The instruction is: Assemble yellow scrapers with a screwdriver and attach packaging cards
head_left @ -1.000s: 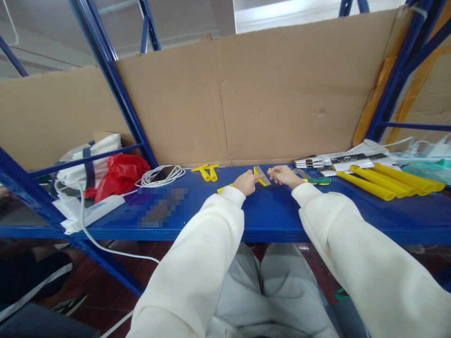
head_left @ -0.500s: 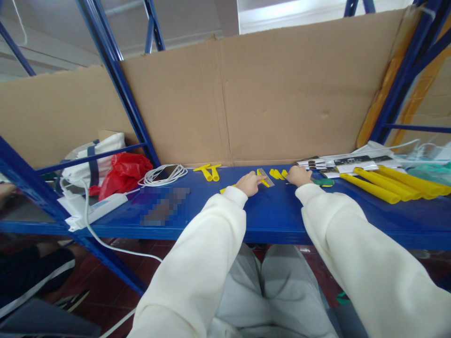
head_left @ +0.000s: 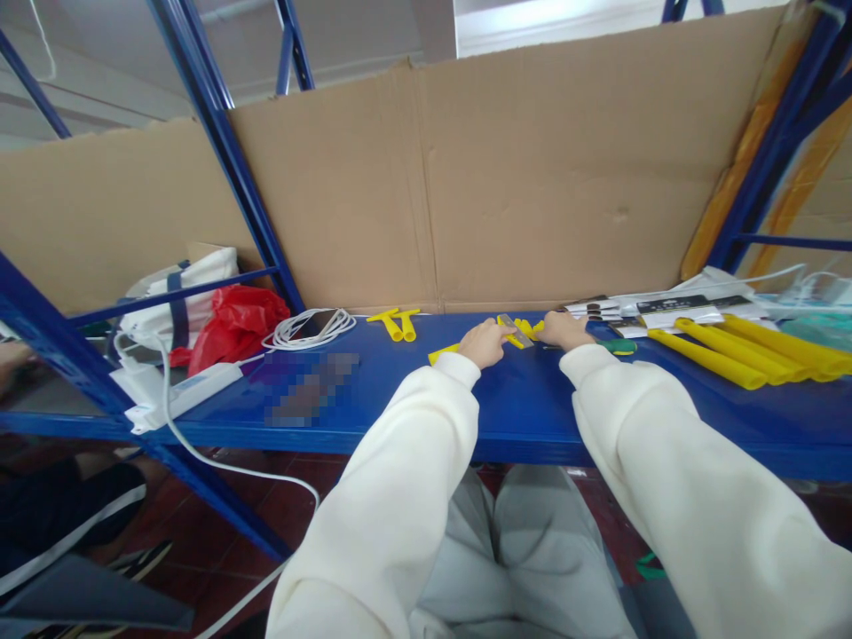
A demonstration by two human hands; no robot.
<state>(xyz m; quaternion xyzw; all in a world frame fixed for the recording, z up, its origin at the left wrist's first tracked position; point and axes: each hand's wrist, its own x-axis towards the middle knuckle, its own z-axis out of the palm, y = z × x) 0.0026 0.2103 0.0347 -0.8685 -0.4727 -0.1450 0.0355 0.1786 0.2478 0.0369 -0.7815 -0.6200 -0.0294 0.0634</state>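
Note:
My left hand [head_left: 483, 344] is closed at the left edge of a short, flat, greyish see-through strip [head_left: 523, 334], its fingertips pressed together there. Under and beside that strip lie small cut yellow pieces [head_left: 528, 327]. Just right of them, my right hand [head_left: 563, 330] has its fingers curled together, touching the pieces; what it grips is hidden. Another yellow piece [head_left: 442, 354] pokes out behind my left wrist. By my right wrist rests a green and yellow tool [head_left: 618, 346], partly covered by the sleeve.
Two yellow T-shaped pieces [head_left: 394, 325] lie left of my hands. Several long yellow tubes [head_left: 738, 351] and white packets [head_left: 679, 311] are at the right. On the left sit a coiled white cable [head_left: 310, 328], a power strip [head_left: 190, 395] and a red bag [head_left: 236, 324]. Cardboard [head_left: 519, 186] walls the back.
My left hand has moved right with the see-through strip, bringing it up against the small yellow pieces near my right hand. My right hand has stayed nearly in place.

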